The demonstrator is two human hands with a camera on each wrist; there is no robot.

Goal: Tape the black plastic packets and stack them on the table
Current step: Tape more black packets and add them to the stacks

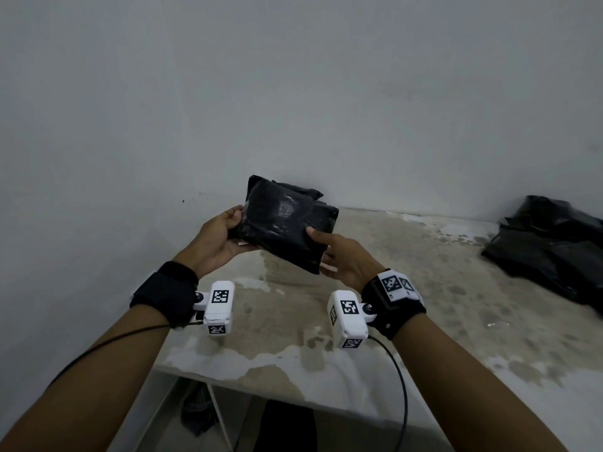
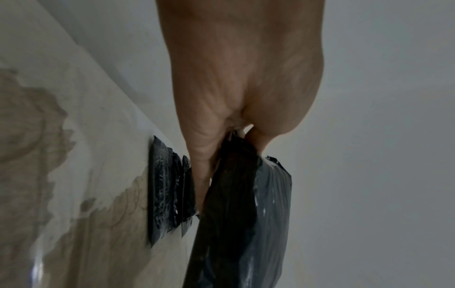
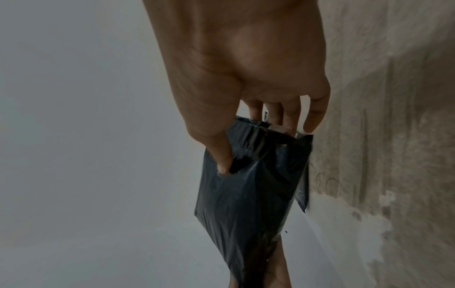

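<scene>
Left hand (image 1: 218, 235) and right hand (image 1: 343, 258) each pinch an end of a black plastic packet (image 1: 287, 223), held above the stained table (image 1: 408, 308); more black packets (image 1: 551, 246) lie piled at the table's far right

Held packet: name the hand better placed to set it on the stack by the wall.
Probably the left hand. It grips the held packet at the edge nearest the wall-side stack. The right hand pinches the near corner, farther from that stack, closer to the loose pile.
</scene>
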